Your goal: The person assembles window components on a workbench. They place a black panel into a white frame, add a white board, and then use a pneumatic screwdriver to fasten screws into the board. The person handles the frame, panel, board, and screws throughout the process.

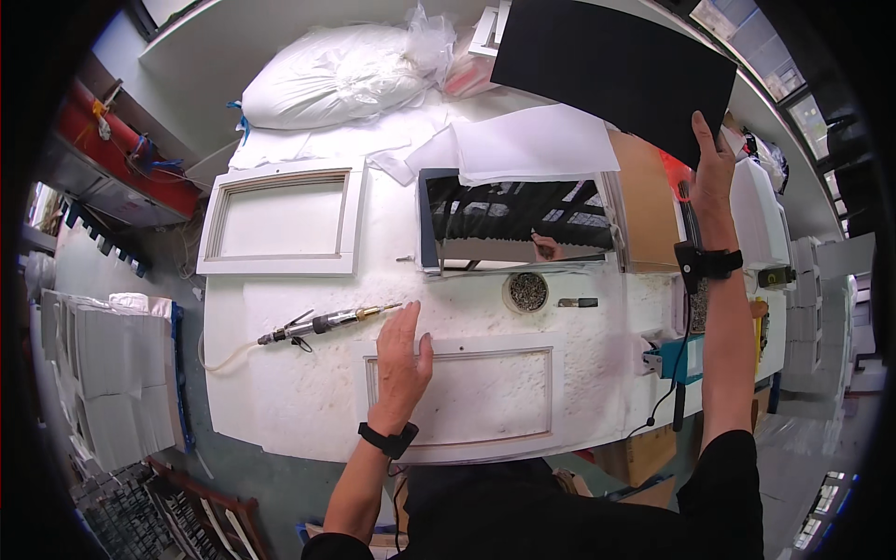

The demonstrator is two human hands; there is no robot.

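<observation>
A black backing board (611, 70) is held aloft by its lower corner in the closed fingers of the right hand (714, 163), clear of the mirror (518, 222); the white frame (467, 392) is steadied under the flat, spread left hand (401, 359), the pneumatic screwdriver (322, 324) lying just beside.

The far corner of the black sheet (611, 65) is cut off by the picture's top edge. The contents of the small round dish (527, 291) are too small to be told. Part of the mirror (518, 222) is covered by white paper (532, 142).
</observation>
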